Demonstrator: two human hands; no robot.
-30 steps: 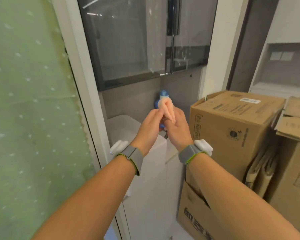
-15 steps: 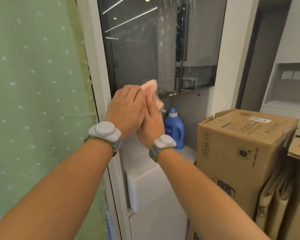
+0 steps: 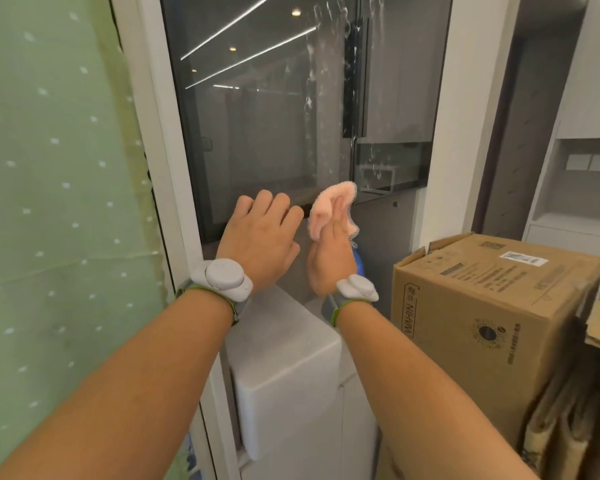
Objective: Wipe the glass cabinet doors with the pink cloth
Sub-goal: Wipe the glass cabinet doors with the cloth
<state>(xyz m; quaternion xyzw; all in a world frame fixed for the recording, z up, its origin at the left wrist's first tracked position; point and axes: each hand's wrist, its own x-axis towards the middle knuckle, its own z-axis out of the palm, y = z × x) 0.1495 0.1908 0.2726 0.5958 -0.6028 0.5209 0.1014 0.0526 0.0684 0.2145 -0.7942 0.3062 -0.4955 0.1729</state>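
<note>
right hand (image 3: 329, 261) grip pinches the pink cloth (image 3: 328, 209) near the lower edge of the glass cabinet door (image 3: 257, 116); left hand (image 3: 257, 244) grip spread, empty, beside it

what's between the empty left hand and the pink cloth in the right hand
Nothing lies between them in the head view: only a narrow bare gap separates the open left hand from the crumpled pink cloth held by the right hand, with the dark glass cabinet door behind.

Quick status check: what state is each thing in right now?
pink cloth: bunched, held in right hand
left hand: open, holding nothing
glass cabinet doors: closed, streaked with white residue
cardboard box: top flaps partly raised
</note>
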